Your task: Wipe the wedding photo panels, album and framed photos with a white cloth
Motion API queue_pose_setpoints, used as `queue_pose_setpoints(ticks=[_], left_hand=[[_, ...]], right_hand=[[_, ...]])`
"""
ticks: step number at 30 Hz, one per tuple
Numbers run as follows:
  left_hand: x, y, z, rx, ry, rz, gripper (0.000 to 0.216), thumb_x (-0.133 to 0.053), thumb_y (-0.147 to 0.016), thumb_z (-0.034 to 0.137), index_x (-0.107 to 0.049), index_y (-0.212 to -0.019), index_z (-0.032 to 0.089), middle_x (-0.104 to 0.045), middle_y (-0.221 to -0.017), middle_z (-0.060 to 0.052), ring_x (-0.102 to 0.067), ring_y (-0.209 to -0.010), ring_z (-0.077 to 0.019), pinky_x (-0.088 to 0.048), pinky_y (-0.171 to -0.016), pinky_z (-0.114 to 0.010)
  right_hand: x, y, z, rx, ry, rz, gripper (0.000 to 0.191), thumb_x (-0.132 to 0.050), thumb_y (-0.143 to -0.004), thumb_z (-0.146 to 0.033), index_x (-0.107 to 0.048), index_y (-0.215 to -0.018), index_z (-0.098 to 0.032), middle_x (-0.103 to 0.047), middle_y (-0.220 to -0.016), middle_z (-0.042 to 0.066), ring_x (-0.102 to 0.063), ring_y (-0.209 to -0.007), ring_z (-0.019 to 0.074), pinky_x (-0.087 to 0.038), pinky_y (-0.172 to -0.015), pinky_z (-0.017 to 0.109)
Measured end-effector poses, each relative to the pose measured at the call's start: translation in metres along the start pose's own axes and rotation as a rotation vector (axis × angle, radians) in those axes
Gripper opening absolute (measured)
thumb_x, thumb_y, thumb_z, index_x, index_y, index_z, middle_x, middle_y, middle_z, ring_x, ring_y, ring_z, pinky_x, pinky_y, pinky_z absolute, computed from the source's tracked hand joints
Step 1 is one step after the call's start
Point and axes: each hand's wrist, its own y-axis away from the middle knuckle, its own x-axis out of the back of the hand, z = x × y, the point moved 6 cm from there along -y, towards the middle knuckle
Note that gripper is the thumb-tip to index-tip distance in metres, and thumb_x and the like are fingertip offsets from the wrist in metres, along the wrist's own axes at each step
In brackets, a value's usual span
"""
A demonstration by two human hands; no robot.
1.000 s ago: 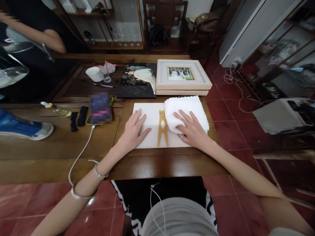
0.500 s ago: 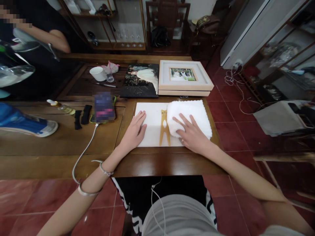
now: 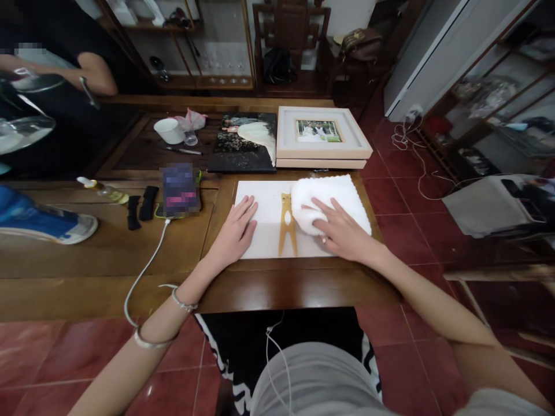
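Note:
A white flat panel (image 3: pixel 265 203), apparently the back of a frame, lies on the wooden table (image 3: pixel 130 248), with a tan stand piece (image 3: pixel 287 225) down its middle. My left hand (image 3: pixel 234 231) lies flat on the panel's left part, fingers stretched out. My right hand (image 3: pixel 340 231) rests with spread fingers on a white cloth (image 3: pixel 342 193) that covers the panel's right part.
Behind the panel lie a white picture frame (image 3: pixel 323 136) and a dark photo print (image 3: pixel 245 147). To the left are a phone (image 3: pixel 178 189) on a white cable (image 3: pixel 143 271), a cup (image 3: pixel 169 130), a small bottle (image 3: pixel 104 190), and another person's shoe (image 3: pixel 47 222) and arm (image 3: pixel 93 72).
My right hand has slid the cloth slightly left and back over the panel. My left hand has stayed flat in nearly the same place.

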Motion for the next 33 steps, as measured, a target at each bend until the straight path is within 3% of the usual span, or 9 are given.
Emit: queue_pose_setpoints(ticks=[4,8,18,22,26,30,33], left_hand=[[0.001,-0.001,0.000,0.008,0.027,0.005,0.049,-0.039,-0.102,0.031,-0.045,-0.146,0.011,-0.041,-0.156,-0.019,-0.030,-0.150,-0.0291,-0.023,-0.122,-0.055],[0.002,-0.001,0.000,0.017,0.051,0.031,0.050,-0.041,-0.100,0.030,-0.046,-0.145,0.010,-0.043,-0.155,-0.020,-0.032,-0.149,-0.0289,-0.025,-0.122,-0.056],[0.002,-0.001,0.000,0.011,0.062,0.078,0.048,-0.043,-0.099,0.028,-0.049,-0.144,0.011,-0.046,-0.153,-0.019,-0.036,-0.147,-0.0296,-0.029,-0.121,-0.055],[0.002,-0.001,0.000,0.001,0.059,0.068,0.049,-0.043,-0.099,0.028,-0.048,-0.145,0.012,-0.044,-0.154,-0.019,-0.035,-0.148,-0.0293,-0.029,-0.121,-0.055],[0.001,-0.001,-0.001,0.000,0.054,0.055,0.050,-0.042,-0.100,0.028,-0.046,-0.147,0.014,-0.044,-0.155,-0.018,-0.034,-0.148,-0.0294,-0.028,-0.121,-0.057],[0.001,-0.001,-0.001,0.000,0.047,0.048,0.050,-0.042,-0.100,0.028,-0.045,-0.148,0.013,-0.044,-0.154,-0.019,-0.034,-0.148,-0.0298,-0.027,-0.121,-0.057],[0.002,-0.002,0.000,-0.002,0.048,0.041,0.050,-0.042,-0.100,0.028,-0.045,-0.148,0.014,-0.045,-0.154,-0.017,-0.034,-0.148,-0.0293,-0.028,-0.121,-0.057]], right_hand=[[0.005,-0.038,0.033,-0.047,0.037,-0.008,0.032,-0.049,-0.081,-0.005,-0.066,-0.106,-0.014,-0.046,-0.153,0.019,-0.029,-0.149,0.0357,-0.026,-0.117,0.067],[0.003,-0.044,0.037,-0.063,0.050,-0.008,0.031,-0.048,-0.083,-0.006,-0.066,-0.108,-0.012,-0.047,-0.152,0.022,-0.028,-0.150,0.0358,-0.025,-0.117,0.067],[0.001,0.058,-0.056,0.051,-0.057,-0.081,0.029,-0.050,-0.072,0.001,-0.067,-0.088,-0.016,-0.043,-0.156,0.015,-0.024,-0.151,0.0360,-0.022,-0.118,0.071],[0.004,0.075,-0.069,0.070,-0.102,-0.084,0.028,-0.051,-0.069,0.001,-0.065,-0.083,-0.018,-0.046,-0.154,0.013,-0.026,-0.150,0.0331,-0.025,-0.119,0.067],[0.002,0.054,-0.047,0.069,-0.113,-0.045,0.022,-0.051,-0.076,-0.003,-0.064,-0.084,-0.018,-0.048,-0.153,0.014,-0.029,-0.150,0.0317,-0.024,-0.119,0.067],[-0.002,0.010,-0.007,0.036,-0.058,0.005,0.011,-0.056,-0.083,-0.012,-0.064,-0.087,-0.016,-0.041,-0.156,0.019,-0.019,-0.151,0.0395,-0.021,-0.115,0.075],[-0.002,-0.023,0.022,0.012,-0.029,0.024,0.012,-0.055,-0.084,-0.012,-0.064,-0.092,-0.017,-0.043,-0.156,0.018,-0.018,-0.151,0.0412,-0.020,-0.113,0.077]])
